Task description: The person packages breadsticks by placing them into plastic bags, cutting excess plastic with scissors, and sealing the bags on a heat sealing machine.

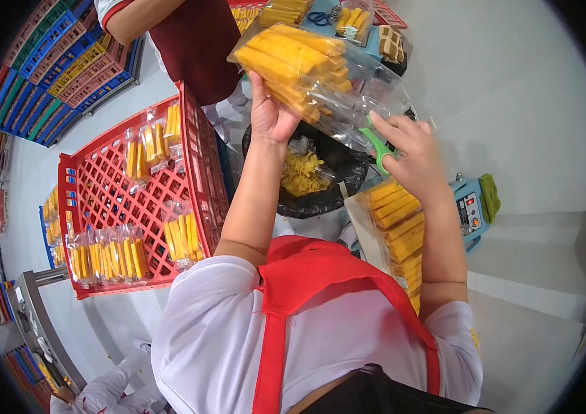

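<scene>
A clear plastic bag packed with yellow sticks [293, 58] is held up by my left hand [273, 114], whose fingers are mostly hidden behind it. Green-handled scissors [378, 148] are in my right hand [410, 153], with fingers through the handles. The scissors are at the loose, unfilled end of the bag; clear plastic blurs the blades, so I cannot tell whether they touch it. Below the bag stands a bin with a black liner [331, 203], holding yellow scraps [303, 171]. Stacked yellow sticks [400, 238] lie under my right forearm.
To the left, a red crate [127, 200] holds several small bags of yellow sticks [106, 261]. A blue machine [471, 214] with a green cloth [489, 196] is at the right. Another person in a dark red apron [193, 52] stands ahead, near stacked crates [65, 58].
</scene>
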A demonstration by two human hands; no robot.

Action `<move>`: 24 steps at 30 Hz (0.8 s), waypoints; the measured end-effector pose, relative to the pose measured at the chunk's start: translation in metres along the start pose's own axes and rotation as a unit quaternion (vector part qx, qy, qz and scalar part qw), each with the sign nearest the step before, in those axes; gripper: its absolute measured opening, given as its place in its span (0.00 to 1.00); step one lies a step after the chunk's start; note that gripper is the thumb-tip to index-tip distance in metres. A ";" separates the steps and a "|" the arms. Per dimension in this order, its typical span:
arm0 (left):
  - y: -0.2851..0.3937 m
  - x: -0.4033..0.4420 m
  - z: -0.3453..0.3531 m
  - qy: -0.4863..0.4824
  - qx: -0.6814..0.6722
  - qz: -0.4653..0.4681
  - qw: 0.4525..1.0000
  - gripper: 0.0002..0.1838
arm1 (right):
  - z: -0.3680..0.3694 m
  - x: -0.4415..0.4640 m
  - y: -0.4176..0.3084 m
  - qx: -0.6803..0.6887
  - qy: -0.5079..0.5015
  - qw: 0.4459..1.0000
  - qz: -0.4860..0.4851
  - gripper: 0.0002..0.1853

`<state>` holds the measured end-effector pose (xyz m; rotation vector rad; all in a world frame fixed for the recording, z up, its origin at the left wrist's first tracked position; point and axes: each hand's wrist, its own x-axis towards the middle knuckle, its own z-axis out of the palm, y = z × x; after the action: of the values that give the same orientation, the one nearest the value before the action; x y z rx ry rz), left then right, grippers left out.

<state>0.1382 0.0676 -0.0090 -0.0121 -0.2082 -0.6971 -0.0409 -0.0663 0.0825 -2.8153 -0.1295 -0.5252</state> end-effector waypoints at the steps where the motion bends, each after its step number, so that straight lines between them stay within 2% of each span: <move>1: 0.000 0.000 0.002 0.002 0.004 -0.001 1.000 0.34 | 0.001 0.000 0.000 -0.002 0.015 1.000 -0.003 0.27; 13: -0.002 0.003 0.002 -0.010 -0.013 -0.029 0.999 0.34 | 0.018 -0.007 0.005 -0.084 0.098 0.991 -0.026 0.28; 18: 0.000 0.004 -0.001 0.000 -0.031 -0.027 0.999 0.34 | 0.026 -0.007 0.007 -0.067 0.117 0.991 -0.025 0.27; 22: 0.005 0.003 -0.003 0.012 0.010 -0.001 1.000 0.35 | 0.025 -0.008 0.010 -0.044 0.154 0.987 -0.030 0.27; 23: 0.009 0.002 -0.004 0.012 0.026 0.008 1.000 0.35 | 0.021 -0.010 0.010 -0.044 0.154 0.987 -0.029 0.27; 24: 0.013 0.002 -0.004 0.013 0.026 0.008 1.000 0.35 | 0.013 -0.013 0.009 -0.049 0.095 0.994 -0.005 0.26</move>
<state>0.1490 0.0758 -0.0120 0.0444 -0.2016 -0.6749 -0.0470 -0.0722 0.0643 -2.8418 -0.0823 -0.8179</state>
